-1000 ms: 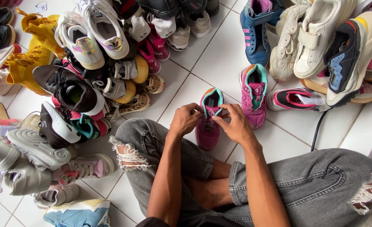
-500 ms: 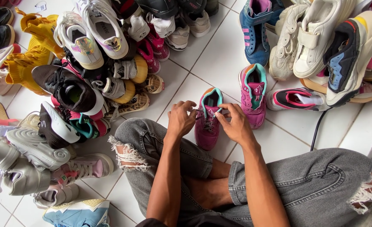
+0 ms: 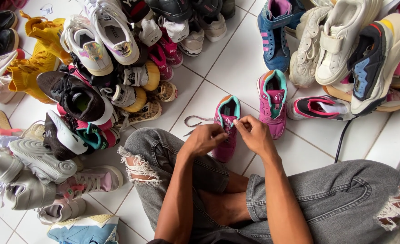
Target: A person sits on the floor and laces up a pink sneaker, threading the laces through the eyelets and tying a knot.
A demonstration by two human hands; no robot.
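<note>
Loose lace end (image 3: pixel 194 120): now trailing left across the white tile floor (image 3: pixel 236 58), pulled free since half a second ago. Left hand (image 3: pixel 205 138): lowered over the pink sneaker (image 3: pixel 225 129), pinching lace. Right hand (image 3: pixel 253 134): pinching lace beside the tongue. Matching sneaker (image 3: pixel 273 102): just right, untouched.

This looks like a shoe seller's sorting spot on a white tiled floor (image 3: pixel 236 58), with a heaped pile of mixed used sneakers (image 3: pixel 96 68) and a second heap of chunky pale trainers (image 3: pixel 344 40).
</note>
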